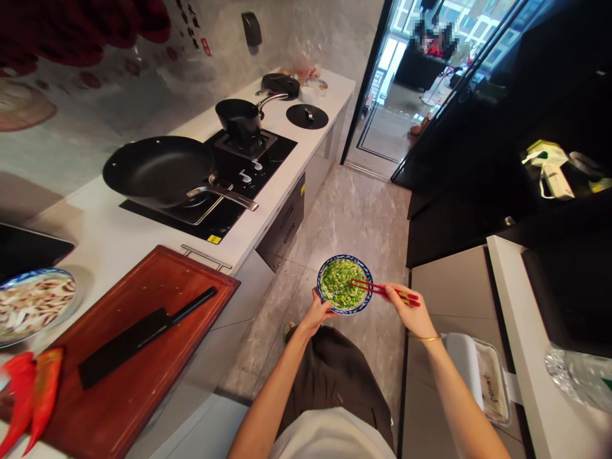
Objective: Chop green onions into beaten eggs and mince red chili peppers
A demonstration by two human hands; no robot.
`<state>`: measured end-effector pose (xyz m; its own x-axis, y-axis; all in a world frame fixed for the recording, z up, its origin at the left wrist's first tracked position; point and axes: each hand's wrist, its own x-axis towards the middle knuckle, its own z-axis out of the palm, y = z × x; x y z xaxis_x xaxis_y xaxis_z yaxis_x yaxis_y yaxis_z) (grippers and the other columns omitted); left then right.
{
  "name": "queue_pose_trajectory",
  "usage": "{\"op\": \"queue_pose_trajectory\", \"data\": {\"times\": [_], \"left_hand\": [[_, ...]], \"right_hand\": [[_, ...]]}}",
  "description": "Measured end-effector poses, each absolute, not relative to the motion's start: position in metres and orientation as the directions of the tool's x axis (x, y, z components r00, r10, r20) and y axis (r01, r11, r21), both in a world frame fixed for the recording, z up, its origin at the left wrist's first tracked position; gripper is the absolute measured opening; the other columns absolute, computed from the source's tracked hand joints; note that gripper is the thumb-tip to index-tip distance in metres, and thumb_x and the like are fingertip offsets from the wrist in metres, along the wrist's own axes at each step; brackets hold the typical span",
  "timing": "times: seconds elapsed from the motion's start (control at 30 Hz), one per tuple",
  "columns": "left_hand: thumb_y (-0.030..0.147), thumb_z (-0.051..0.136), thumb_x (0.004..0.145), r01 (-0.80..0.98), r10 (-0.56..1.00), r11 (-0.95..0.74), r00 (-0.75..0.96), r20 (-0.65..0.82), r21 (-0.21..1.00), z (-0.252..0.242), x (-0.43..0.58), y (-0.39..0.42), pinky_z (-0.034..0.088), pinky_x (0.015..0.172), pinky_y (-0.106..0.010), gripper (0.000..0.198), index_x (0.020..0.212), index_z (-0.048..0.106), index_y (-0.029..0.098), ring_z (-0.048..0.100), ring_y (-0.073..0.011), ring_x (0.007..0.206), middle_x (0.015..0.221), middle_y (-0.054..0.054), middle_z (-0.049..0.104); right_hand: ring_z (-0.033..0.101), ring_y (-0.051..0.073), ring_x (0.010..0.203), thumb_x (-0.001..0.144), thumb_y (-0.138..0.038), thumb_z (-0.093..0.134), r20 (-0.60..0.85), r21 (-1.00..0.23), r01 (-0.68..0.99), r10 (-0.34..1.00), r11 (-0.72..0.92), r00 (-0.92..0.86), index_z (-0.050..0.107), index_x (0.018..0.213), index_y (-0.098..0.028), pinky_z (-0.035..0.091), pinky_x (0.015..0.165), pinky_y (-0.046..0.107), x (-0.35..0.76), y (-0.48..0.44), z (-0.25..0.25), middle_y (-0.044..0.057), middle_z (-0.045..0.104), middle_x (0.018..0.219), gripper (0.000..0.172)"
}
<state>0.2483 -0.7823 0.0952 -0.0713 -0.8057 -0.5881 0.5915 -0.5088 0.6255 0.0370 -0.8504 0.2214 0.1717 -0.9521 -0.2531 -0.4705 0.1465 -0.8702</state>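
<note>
My left hand (317,313) grips the lower left rim of a blue-and-white patterned bowl (345,312), held up in front of my body above the floor. Chopped green pieces (342,280), mixed with something pale, fill the bowl. A pair of red chopsticks (377,289) is pinched in my right hand (408,310), just right of the bowl. Their tips rest in the green mix. A gold bracelet circles my right wrist.
At left, a wooden cutting board (157,274) carries a black cleaver (143,335) and red chili peppers (33,395). A frying pan (160,169) and a saucepan (239,118) stand on the stove (224,220). A plastic bottle (581,376) lies right; a glass door (382,121) is ahead.
</note>
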Motion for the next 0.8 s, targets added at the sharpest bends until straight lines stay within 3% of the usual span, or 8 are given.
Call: {"op": "queue_pose_trajectory", "data": {"times": [0.2, 0.3, 0.4, 0.6, 0.8], "left_hand": [[0.013, 0.056, 0.065, 0.584, -0.815, -0.504, -0.079, -0.574, 0.636, 0.094, 0.246, -0.782, 0.054, 0.074, -0.044, 0.049, 0.105, 0.030, 0.026, 0.058, -0.0143, 0.086, 0.112, -0.003, 0.047], [0.014, 0.057, 0.065, 0.590, -0.811, -0.507, -0.078, -0.580, 0.629, 0.095, 0.247, -0.780, 0.054, 0.073, -0.044, 0.049, 0.104, 0.030, 0.026, 0.059, -0.0133, 0.082, 0.108, -0.002, 0.049], [0.013, 0.057, 0.065, 0.593, -0.803, -0.514, -0.077, -0.592, 0.620, 0.097, 0.249, -0.779, 0.054, 0.074, -0.044, 0.049, 0.103, 0.030, 0.025, 0.059, -0.0118, 0.078, 0.104, -0.001, 0.049], [0.011, 0.055, 0.065, 0.600, -0.782, -0.534, -0.082, -0.618, 0.595, 0.097, 0.238, -0.789, 0.054, 0.075, -0.044, 0.048, 0.101, 0.027, 0.026, 0.060, -0.0110, 0.078, 0.110, -0.003, 0.047], [0.008, 0.055, 0.062, 0.681, -0.751, -0.520, -0.077, -0.656, 0.516, 0.086, 0.226, -0.811, 0.054, 0.074, -0.044, 0.049, 0.095, 0.023, 0.025, 0.063, -0.0125, 0.075, 0.106, -0.003, 0.051]], "right_hand": [[0.066, 0.021, 0.086, 0.083, -0.045, 0.051, -0.131, -0.879, -0.476, -0.970, 0.017, 0.206, 0.067, 0.101, -0.019, 0.053, 0.081, 0.033, 0.069, -0.853, 0.216, 0.007, 0.070, 0.099, 0.035], [0.066, 0.020, 0.087, 0.084, -0.042, 0.051, -0.176, -0.866, -0.499, -0.926, -0.015, 0.333, 0.067, 0.103, -0.021, 0.053, 0.081, 0.033, 0.073, -0.844, 0.220, 0.006, 0.070, 0.099, 0.033], [0.066, 0.021, 0.086, 0.083, -0.044, 0.053, -0.259, -0.871, -0.488, -0.896, 0.057, 0.359, 0.069, 0.099, -0.019, 0.054, 0.080, 0.034, 0.062, -0.846, 0.224, 0.007, 0.070, 0.099, 0.033], [0.067, 0.022, 0.084, 0.078, -0.051, 0.055, -0.231, -0.913, -0.370, -0.965, 0.172, 0.122, 0.069, 0.094, -0.016, 0.055, 0.078, 0.034, 0.076, -0.869, 0.205, 0.010, 0.070, 0.097, 0.041], [0.067, 0.022, 0.084, 0.076, -0.051, 0.058, -0.385, -0.877, -0.409, -0.878, 0.252, 0.284, 0.070, 0.092, -0.016, 0.055, 0.077, 0.035, 0.060, -0.864, 0.194, 0.009, 0.071, 0.092, 0.041]]}}
